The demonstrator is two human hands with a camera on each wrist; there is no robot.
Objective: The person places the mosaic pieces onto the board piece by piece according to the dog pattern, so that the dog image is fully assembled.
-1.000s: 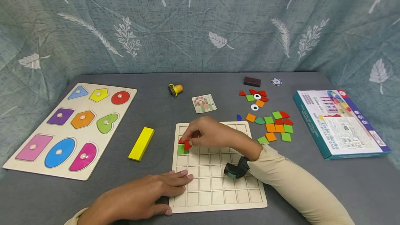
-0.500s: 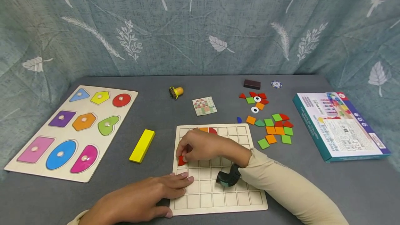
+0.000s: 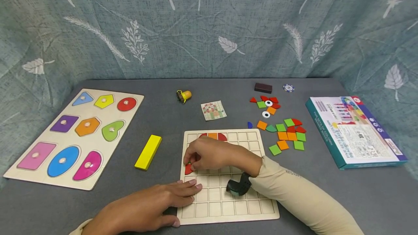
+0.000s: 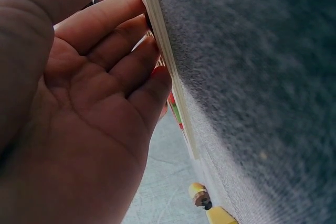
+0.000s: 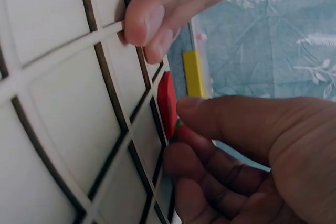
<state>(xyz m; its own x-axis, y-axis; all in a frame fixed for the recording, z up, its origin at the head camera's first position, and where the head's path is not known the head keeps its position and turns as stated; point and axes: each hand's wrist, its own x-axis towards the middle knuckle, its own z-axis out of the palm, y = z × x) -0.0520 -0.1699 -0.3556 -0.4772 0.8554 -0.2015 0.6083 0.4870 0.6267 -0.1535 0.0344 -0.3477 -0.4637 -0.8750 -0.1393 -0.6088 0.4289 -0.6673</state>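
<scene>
The wooden grid board point(image 3: 214, 194) lies in front of me. My right hand point(image 3: 209, 152) is over its left column, thumb and fingertips pinching a red quarter-circle tile point(image 3: 188, 170) at a cell. In the right wrist view the red tile point(image 5: 168, 103) lies against the grid, with a sliver of green beside it. An orange square tile point(image 3: 213, 136) sits between red tiles in the top row; the hand hides part of that corner. My left hand point(image 3: 163, 199) rests on the board's lower left edge, fingers extended, thumb at the near corner.
Loose tiles point(image 3: 287, 135) lie right of the board, beside a box point(image 3: 357, 133). A pattern card point(image 3: 213, 110) lies behind the board. Left are a yellow block point(image 3: 148, 152) and a shape puzzle point(image 3: 81, 100). A small toy point(image 3: 184, 96) and dark block point(image 3: 263, 88) stand farther back.
My right hand has moved down and slightly left along the board's left column with a red tile, uncovering top-row tiles. It then shifts only slightly. My left hand stays in place.
</scene>
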